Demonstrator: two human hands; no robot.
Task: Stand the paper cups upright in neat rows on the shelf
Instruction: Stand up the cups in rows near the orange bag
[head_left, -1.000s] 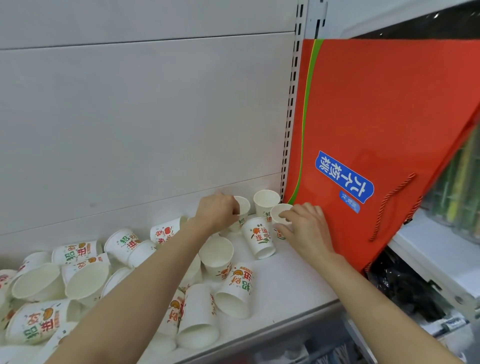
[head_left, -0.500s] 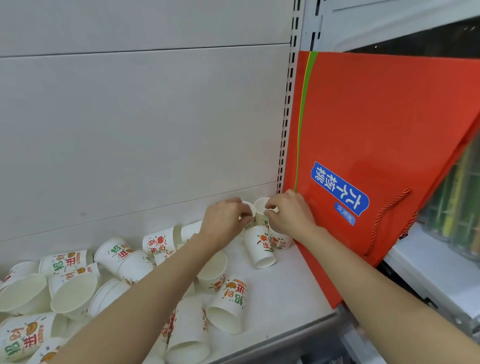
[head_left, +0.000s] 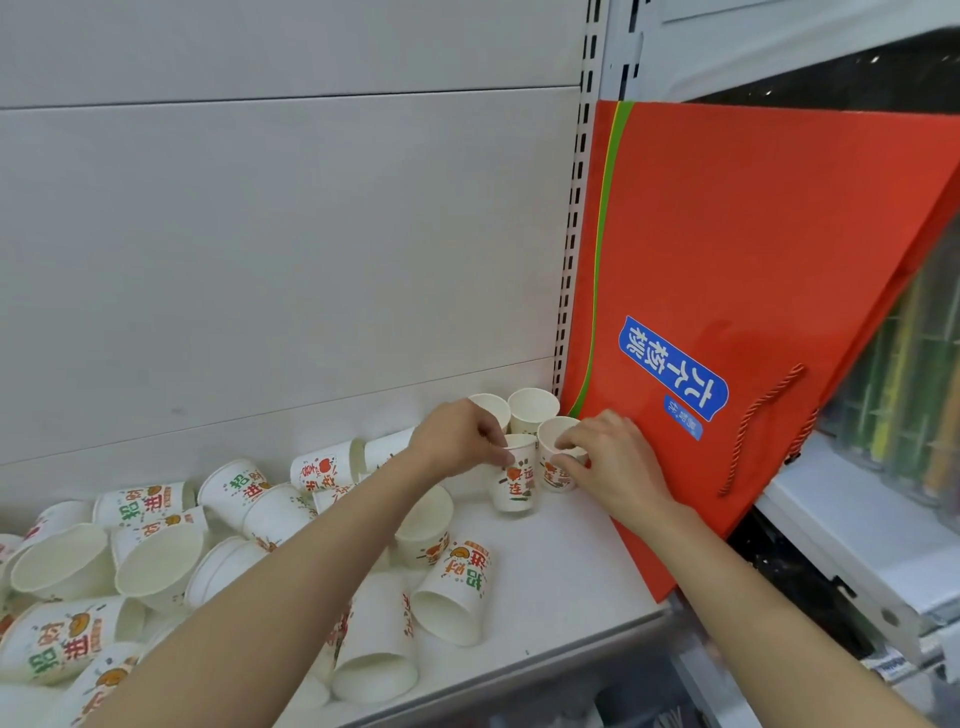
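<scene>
— What have the hands got?

— I see the left hand (head_left: 457, 441) with fingers curled round the rim of an upright printed cup (head_left: 514, 480), and the right hand (head_left: 605, 457) pinching the rim of a second upright cup (head_left: 556, 462) just beside it, thumb and fingertips on the lip.

— Where on the shelf?

— Back right corner of the white shelf (head_left: 571, 561), next to the orange paper bag (head_left: 727, 291). Two more upright cups (head_left: 532, 410) stand behind them against the back panel (their prints are hidden from me).

— And the rest?

— The tipped-over cups (head_left: 156, 551) lie heaped across the shelf's left and front, several mouths facing me.
</scene>
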